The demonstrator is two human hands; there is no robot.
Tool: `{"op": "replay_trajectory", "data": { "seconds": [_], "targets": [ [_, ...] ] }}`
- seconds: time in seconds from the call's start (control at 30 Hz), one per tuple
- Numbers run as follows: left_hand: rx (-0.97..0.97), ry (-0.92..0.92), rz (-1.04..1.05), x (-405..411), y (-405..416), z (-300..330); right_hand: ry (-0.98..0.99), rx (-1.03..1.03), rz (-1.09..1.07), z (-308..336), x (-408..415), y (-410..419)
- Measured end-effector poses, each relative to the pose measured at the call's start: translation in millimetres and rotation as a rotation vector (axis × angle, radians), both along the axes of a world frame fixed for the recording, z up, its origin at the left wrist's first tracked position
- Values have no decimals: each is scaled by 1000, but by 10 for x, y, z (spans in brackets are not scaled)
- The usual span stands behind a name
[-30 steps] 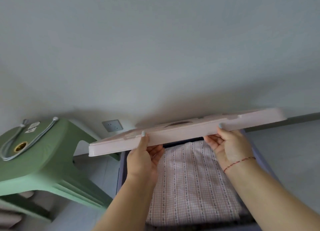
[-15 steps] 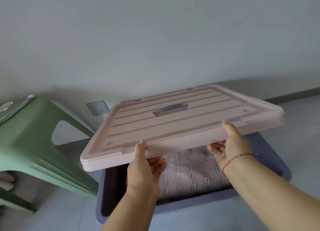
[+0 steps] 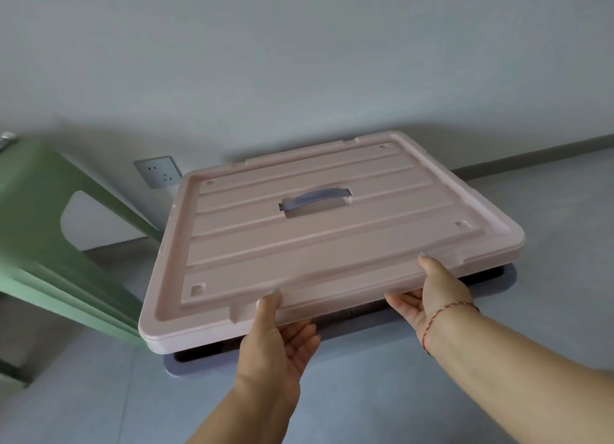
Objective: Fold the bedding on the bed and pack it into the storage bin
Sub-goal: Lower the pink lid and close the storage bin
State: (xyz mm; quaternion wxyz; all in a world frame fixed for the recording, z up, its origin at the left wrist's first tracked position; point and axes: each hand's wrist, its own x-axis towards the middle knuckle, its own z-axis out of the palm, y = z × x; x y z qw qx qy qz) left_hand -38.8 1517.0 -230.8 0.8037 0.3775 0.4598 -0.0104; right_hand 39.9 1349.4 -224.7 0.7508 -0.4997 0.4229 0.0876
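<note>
In the head view, the left hand (image 3: 275, 340) and right hand (image 3: 432, 294) each pinch the near edge of the pink lid (image 3: 319, 244), thumb on top and fingers below. It hovers just above the storage bin (image 3: 365, 322). The closing step is probably in hand; next the lid needs lining up and lowering. The bedding is hidden under the lid.

The pink lid (image 3: 332, 237) hides the storage bin's (image 3: 349, 327) contents; green stool (image 3: 50, 237) cut off at left

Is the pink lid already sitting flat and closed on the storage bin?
No, the pink lid hangs tilted above the bin, with a dark gap under its near edge.
</note>
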Motion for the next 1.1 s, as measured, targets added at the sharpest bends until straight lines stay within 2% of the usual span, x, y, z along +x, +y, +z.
{"op": "replay_trajectory", "data": {
  "seconds": [0.23, 0.37, 0.47, 0.57, 0.67, 0.73, 0.8, 0.87, 0.93, 1.0, 1.1],
  "targets": [
    [-24, 88, -111, -206, -82, -1, 73, -13, 24, 9, -176, -71],
    [5, 140, -225, -258, -46, -16, 152, -158, 110, -59, -262, -114],
    [82, 145, -376, -255, -86, 65, 97, -276, 163, -13, -229, -161],
    [329, 40, -381, -88, -95, 178, -60, -446, 328, 63, -96, -153],
    [784, -90, -342, 182, 81, 220, -237, -615, 507, 167, 150, -123],
    [1117, -87, -402, 390, 268, 172, -351, -798, 596, 219, 400, -151],
    [1329, -36, -520, 629, 444, 92, -399, -1053, 689, 206, 677, -227],
    [1458, 14, -648, 881, 516, 22, -375, -1288, 790, 124, 975, -315],
    [1582, 36, -766, 1117, 458, -50, -316, -1436, 873, 24, 1212, -378],
    [1647, 95, -843, 1312, 397, -122, -227, -1538, 909, -84, 1399, -448],
    [1671, 231, -823, 1481, 619, -160, -137, -1590, 874, -188, 1586, -619]
  ]
}}
